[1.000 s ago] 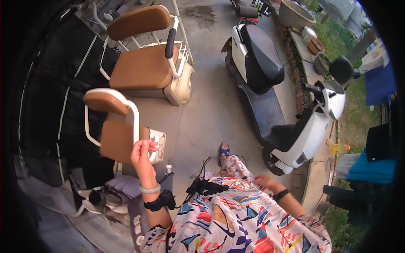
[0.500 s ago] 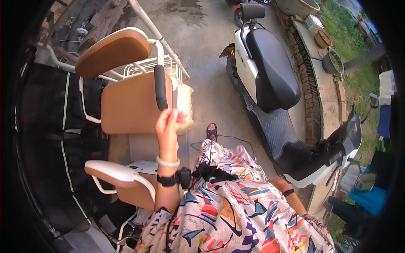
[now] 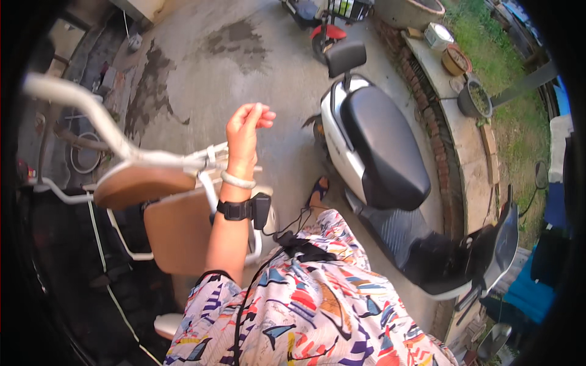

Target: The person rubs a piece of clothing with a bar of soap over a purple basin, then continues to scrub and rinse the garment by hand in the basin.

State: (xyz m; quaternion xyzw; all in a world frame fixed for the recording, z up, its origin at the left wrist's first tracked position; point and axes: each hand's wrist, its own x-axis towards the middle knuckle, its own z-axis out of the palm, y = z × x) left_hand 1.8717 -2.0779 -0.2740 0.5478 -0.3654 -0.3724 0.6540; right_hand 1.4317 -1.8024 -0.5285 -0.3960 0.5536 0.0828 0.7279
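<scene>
My left hand (image 3: 249, 119) is raised ahead of me over the concrete floor, its fingers curled in and nothing seen in them. A pale bangle (image 3: 238, 180) and a black strap (image 3: 235, 210) with a small box circle that wrist. Below the forearm, partly covered by it, stands a white tubular frame (image 3: 91, 100) with a brown padded seat (image 3: 177, 235) and a brown round-ended pad (image 3: 143, 186). To the right is a white and black scooter (image 3: 390, 149), apart from the hand. My right hand is out of sight.
A low brick edging (image 3: 421, 104) runs along the right, with plant pots (image 3: 475, 100) and a white box (image 3: 439, 36) on its ledge. Farther ahead stands another vehicle with a red fender (image 3: 328, 32). Dark sheeting (image 3: 61, 256) spreads at the left.
I have moved forward; the brown seat and the scooter sit lower in view. My left hand has gone up and past the seat. The right forearm has left the picture.
</scene>
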